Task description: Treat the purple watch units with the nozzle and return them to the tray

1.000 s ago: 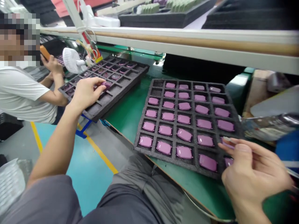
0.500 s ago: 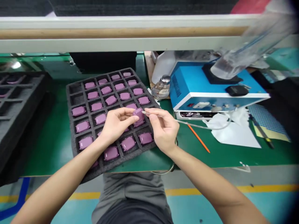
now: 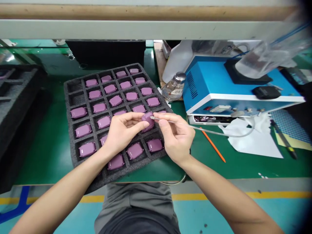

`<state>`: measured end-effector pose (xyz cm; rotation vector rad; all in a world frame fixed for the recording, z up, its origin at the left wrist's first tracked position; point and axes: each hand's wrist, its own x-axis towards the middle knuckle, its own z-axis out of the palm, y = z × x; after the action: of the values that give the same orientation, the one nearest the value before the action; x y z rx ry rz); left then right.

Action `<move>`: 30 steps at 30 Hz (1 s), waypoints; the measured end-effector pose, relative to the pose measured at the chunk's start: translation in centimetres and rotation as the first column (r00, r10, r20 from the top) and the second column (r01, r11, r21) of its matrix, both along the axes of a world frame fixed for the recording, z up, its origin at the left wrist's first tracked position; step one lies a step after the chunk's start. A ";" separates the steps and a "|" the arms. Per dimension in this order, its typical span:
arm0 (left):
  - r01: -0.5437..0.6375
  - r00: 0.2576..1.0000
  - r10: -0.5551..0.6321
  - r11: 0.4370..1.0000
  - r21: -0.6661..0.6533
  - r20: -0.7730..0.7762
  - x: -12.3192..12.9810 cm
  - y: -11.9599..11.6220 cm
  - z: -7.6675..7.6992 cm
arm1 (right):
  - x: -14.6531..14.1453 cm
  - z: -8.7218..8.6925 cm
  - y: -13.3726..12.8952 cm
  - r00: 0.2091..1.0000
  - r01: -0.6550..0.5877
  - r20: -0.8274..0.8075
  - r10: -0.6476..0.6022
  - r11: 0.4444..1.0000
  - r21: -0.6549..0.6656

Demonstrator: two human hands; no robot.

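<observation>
My left hand (image 3: 123, 132) pinches a purple watch-shaped case (image 3: 146, 119) between thumb and fingers, above a black foam tray (image 3: 77, 98). In my right hand (image 3: 177, 138) is a thin clear tube (image 3: 209, 131) with a small pale tip, gripped between thumb and forefinger. The tip is at the right edge of the case; whether it touches cannot be made out. Similar purple cases, such as one at the lower left (image 3: 87, 149), lie in most of the tray's compartments. My forearm and left hand hide some of them.
To the right stands a blue control box (image 3: 214, 76) with a clear cup (image 3: 251, 65) on top. Beside it are a glass bottle (image 3: 174, 88), an orange stick (image 3: 213, 145) and white paper (image 3: 253, 141). Another foam tray (image 3: 19, 87) is at the left. A shelf beam (image 3: 146, 29) crosses above.
The view has shifted slightly, so the box and bottle appear farther right and larger. Both hands stay together at the case, with the tube tip still against or close to its right edge.
</observation>
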<state>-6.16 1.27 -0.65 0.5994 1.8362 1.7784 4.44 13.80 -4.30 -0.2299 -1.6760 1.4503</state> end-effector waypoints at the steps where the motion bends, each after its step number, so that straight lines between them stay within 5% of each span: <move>1: -0.001 1.000 0.001 1.000 -0.002 0.002 0.0 0.0 0.0 | 0.0 0.0 0.0 1.000 0.004 0.006 -0.004 1.000 0.003; 30: -0.007 1.000 0.007 1.000 0.000 -0.016 0.3 0.1 0.2 | -0.1 -0.1 0.0 1.000 0.005 0.013 -0.004 1.000 -0.009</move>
<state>-5.82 1.36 -0.40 0.6093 1.8508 1.7834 4.32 13.78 -4.37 -0.2485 -1.6793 1.4559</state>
